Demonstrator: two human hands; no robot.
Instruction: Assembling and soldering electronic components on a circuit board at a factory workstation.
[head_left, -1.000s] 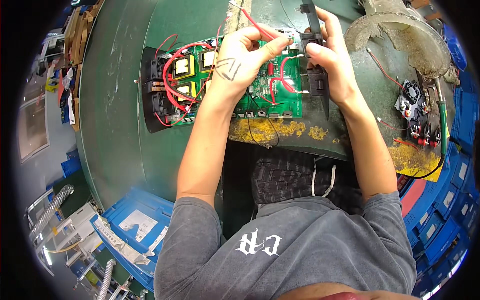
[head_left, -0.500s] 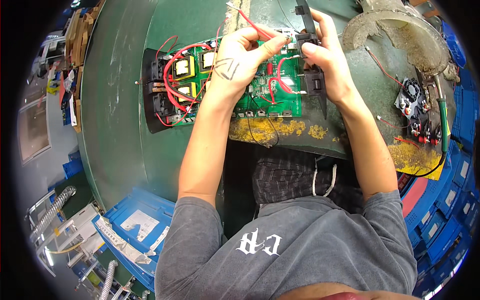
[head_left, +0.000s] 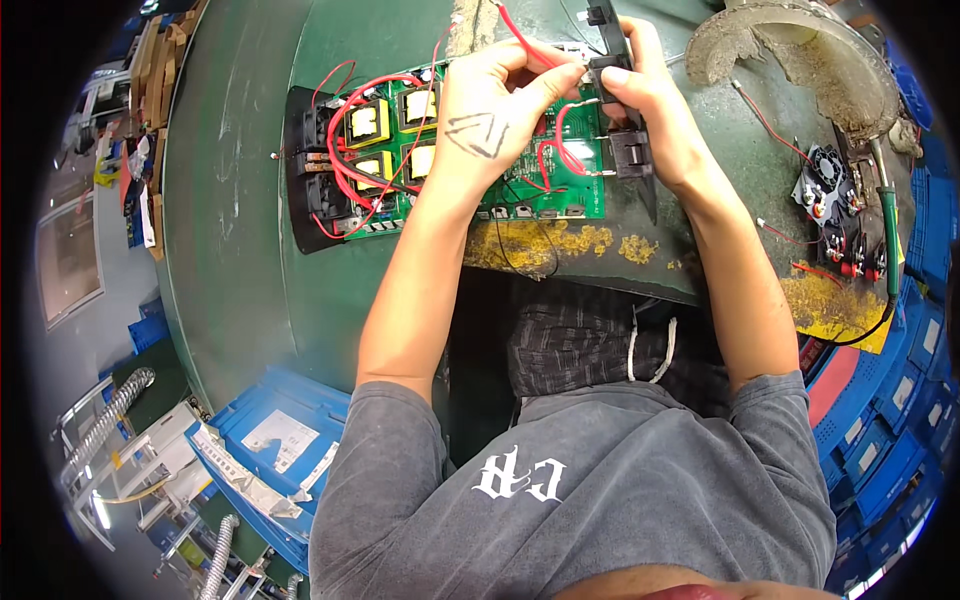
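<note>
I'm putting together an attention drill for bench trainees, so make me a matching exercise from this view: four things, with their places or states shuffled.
Column one
1. Left hand
2. Right hand
3. Yellow-framed blocks
4. Green-handled tool

Column two
A. Seated on the green circuit board
B. Near the picture's right edge
C. Holding a black panel
D. Pinching a red wire

Pairs: 1-D, 2-C, 3-A, 4-B

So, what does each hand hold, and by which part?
The left hand pinches a red wire at the stretch nearest the black panel; the right hand grips that panel around its middle.
</note>
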